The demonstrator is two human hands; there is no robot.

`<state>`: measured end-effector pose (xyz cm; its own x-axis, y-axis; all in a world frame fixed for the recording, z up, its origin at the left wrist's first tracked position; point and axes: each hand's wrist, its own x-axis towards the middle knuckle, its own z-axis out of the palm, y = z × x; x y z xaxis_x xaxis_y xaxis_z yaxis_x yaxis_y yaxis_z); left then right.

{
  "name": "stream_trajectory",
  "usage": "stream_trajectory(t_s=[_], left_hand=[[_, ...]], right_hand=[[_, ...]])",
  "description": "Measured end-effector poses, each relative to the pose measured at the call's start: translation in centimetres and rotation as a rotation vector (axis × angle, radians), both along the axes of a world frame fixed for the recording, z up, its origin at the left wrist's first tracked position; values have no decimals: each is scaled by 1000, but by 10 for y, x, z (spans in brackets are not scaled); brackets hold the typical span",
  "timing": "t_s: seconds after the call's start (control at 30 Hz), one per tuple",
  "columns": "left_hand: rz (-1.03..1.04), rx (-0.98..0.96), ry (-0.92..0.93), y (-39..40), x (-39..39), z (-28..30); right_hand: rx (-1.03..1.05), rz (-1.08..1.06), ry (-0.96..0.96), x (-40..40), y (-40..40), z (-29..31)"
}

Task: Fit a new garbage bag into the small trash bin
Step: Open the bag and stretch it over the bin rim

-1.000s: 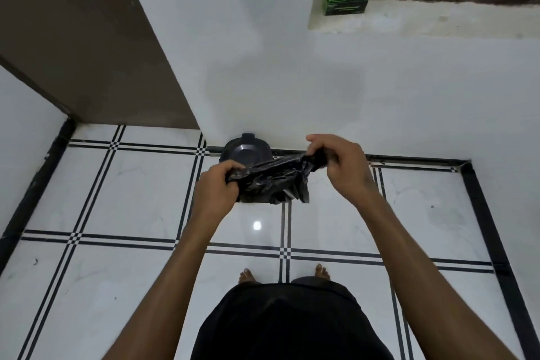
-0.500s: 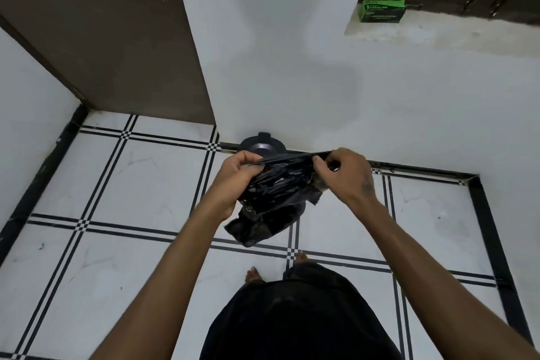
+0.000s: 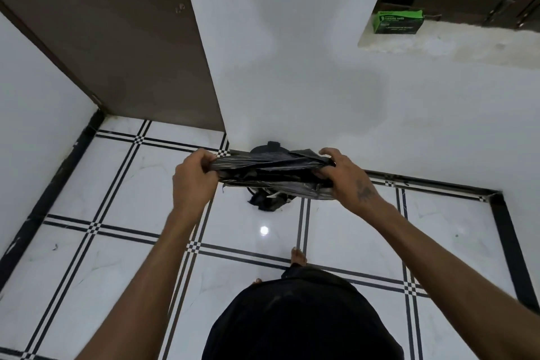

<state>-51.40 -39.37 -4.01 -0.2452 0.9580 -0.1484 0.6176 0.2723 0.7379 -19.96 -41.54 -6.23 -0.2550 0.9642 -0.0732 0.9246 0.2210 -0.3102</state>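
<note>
- Two bare hands up in front of the person, both gripping one black garbage bag stretched sideways between them.
- Left hand: fingers curled shut on the bag's left end, thumb on top, plastic bunched in the fist.
- Right hand: thumb and lower fingers pinching the bag's right end; index finger lifted off, sticking up above the plastic.
- Bag pulled taut along its top edge, crumpled and glossy, folds running left to right; a loose wad hangs from the middle, below the hands.
- Bag is in the air above the floor, touching nothing but the hands.
- Small trash bin: dark, mostly hidden behind the bag, only its top edge and a small tab showing; sits on the tiled floor against the base of the white wall, near the wall's outer corner.
- Cannot tell whether the bin is lined or bare inside.
- Floor: white tiles with black double lines, black border strip along the walls.
- Brown door at upper left, metal latch near its top.
- Green box on the window ledge at upper right, well apart from the bag.
- Person's bare toes and dark clothing at the bottom centre of the view.
</note>
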Motion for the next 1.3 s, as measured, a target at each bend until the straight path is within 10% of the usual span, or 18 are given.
stream_trajectory(t_s=[0.13,0.23,0.3,0.43,0.53,0.63,0.73,0.87,1.0,1.13,1.3], left_hand=[[262,-376,-963,23,33,6],[356,-393,-1214,39,61,6],[308,-354,-1019,45,78,4],[-104,-68,-32,48,95,1],[-158,58,235,51,109,-2],[1,-12,134,65,115,-6],[346,-78,-428,85,112,0],[537,-92,-681,112,95,2],[353,32,-231,128,76,-8],[-85,24,401,130,52,-14],[-106,31,129,157,36,-14]], right_hand=[[-114,-127,122,11,29,-15],[-146,-257,168,24,56,-17],[-164,-402,227,33,71,-13],[-196,-785,605,58,103,-11],[-121,-871,643,70,121,-23],[-23,-826,614,74,126,-32],[-178,-743,833,81,126,-36],[-272,-292,356,94,118,-52],[-202,65,-174,102,120,-67],[-409,-291,-24,109,143,-62],[-347,-576,298,65,180,-34]])
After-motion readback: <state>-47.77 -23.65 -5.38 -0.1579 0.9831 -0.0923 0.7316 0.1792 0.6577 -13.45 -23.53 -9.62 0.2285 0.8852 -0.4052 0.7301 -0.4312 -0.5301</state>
